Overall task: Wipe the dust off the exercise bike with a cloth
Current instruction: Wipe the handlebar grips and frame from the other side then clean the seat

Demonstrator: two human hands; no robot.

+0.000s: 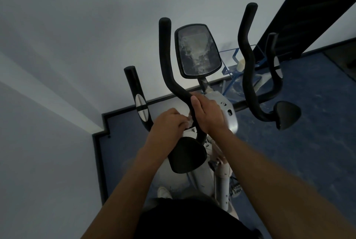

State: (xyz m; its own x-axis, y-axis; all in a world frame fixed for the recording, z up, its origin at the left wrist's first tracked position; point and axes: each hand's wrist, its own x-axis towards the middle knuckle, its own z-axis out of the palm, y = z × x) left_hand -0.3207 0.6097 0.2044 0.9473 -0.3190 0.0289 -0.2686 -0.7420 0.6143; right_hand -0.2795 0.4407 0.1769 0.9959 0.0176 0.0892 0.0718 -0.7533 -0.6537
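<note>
Two hands work close together on the dusty grey-and-black exercise bike [227, 115] standing on blue carpet in a wall corner. In the head view, the right hand [209, 112] is wrapped around the curved black foam handlebar [169, 77], while the left hand [170, 121] pinches a small white cloth [189, 122] against that bar just beside it. So little cloth shows that bare fingers may smear dust instead of lifting it. The streaked oval console screen [197, 51] looks still dirty, and pushing hard on the bar could swing it.
</note>
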